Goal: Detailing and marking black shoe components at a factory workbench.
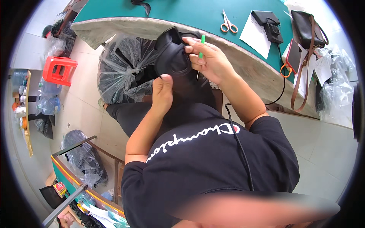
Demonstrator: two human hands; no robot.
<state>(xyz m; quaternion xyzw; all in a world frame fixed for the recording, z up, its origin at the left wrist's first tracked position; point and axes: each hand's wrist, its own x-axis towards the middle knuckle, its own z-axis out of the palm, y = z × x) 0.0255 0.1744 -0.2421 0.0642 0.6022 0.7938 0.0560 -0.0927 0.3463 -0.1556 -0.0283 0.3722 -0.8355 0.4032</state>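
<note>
The left hand (162,93) pinches the glossy black curved piece (173,57), likely soft, best rim-held; the right hand (213,64) clasps a slim green-handled spike (203,39).

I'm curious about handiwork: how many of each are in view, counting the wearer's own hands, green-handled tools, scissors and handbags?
Wearer's hands (left hand, right hand): 2
Green-handled tool: 1
Pair of scissors: 1
Black handbag: 1
Total: 5

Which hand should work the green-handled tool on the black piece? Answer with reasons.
Probably the right hand: it holds the green-handled tool beside the glossy black piece; no tool shows in the left hand.
</note>
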